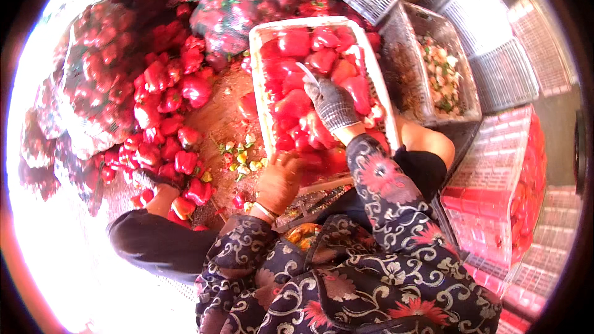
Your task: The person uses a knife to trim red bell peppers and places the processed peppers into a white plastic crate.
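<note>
Floral sleeves front the crate; over it my right hand clasps a knife, outward likely for safety; left hand nearside, grip unclear.

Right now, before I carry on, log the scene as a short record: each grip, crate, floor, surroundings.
Right grip: gloved, closed on a small knife, over the pale crate
Left grip: ungloved, at the crate's near-left corner; contact unclear
Crate contents: red bell peppers
Floor, left: loose red bell peppers
Far left: filled mesh bag
Right: slatted crate holding pale and green scraps
</note>
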Action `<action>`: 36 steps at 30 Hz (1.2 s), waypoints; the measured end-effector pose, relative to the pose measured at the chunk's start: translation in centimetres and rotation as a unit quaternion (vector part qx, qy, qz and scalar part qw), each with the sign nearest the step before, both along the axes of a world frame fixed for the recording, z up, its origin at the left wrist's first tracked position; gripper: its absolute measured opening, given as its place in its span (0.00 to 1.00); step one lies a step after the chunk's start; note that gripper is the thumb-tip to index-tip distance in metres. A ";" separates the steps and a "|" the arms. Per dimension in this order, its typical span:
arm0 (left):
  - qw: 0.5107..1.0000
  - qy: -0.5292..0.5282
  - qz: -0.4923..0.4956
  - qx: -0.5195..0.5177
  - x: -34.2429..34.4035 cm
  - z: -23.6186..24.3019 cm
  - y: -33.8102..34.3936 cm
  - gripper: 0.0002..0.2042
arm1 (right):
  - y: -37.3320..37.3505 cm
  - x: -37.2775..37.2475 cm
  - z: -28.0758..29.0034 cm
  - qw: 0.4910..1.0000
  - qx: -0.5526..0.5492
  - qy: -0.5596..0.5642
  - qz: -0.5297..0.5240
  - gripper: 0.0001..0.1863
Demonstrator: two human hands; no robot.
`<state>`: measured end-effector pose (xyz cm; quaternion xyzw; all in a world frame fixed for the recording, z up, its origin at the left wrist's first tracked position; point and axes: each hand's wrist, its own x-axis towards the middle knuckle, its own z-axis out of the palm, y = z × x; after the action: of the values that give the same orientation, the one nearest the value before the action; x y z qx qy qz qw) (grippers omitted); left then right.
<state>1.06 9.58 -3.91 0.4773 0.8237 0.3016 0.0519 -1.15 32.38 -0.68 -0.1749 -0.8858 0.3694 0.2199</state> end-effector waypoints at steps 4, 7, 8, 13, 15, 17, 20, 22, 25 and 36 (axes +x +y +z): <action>0.998 0.046 -0.013 -0.031 0.4 -0.7 -0.3 0.13 | -3.1 0.6 -3.9 0.985 0.081 -0.154 -0.020 0.17; 0.995 0.028 -0.040 -0.091 0.6 0.3 0.1 0.14 | -4.4 2.0 -4.5 0.980 0.112 -0.164 0.016 0.16; 0.990 0.054 -0.048 -0.118 0.8 -0.3 0.1 0.14 | -4.7 2.0 -4.3 0.977 0.120 -0.176 0.024 0.16; 0.992 0.073 -0.055 -0.082 1.0 -0.9 0.5 0.14 | -4.2 2.1 -5.0 0.971 0.127 -0.204 -0.018 0.16; 0.998 0.045 -0.024 0.022 0.3 -1.5 0.3 0.12 | -3.9 1.3 -7.1 0.966 0.165 -0.200 -0.014 0.17; 0.993 0.005 0.035 0.116 -1.4 -1.1 -0.9 0.11 | -2.9 0.7 -8.0 0.965 0.166 -0.205 -0.002 0.17; 0.948 -0.020 0.256 -0.186 -7.1 -1.1 -3.1 0.13 | -2.8 1.4 -6.5 0.965 0.120 -0.235 -0.011 0.15; 0.871 -0.073 0.425 0.236 -12.9 -7.2 -6.3 0.15 | -2.7 0.9 -4.6 0.976 0.089 -0.199 0.008 0.13; 0.738 -0.276 0.596 0.152 -20.6 -15.8 -12.7 0.15 | -2.6 1.9 -5.7 0.984 0.045 -0.167 0.039 0.10; 0.706 -0.179 0.630 -0.270 -30.0 -22.7 -13.2 0.28 | -1.1 2.8 -7.0 0.965 -0.108 -0.237 0.029 0.05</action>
<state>-28.96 -3.66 -26.59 -0.2502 0.9542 0.1084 0.1233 1.66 31.25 -7.63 -0.2540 -0.8723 0.4168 -0.0276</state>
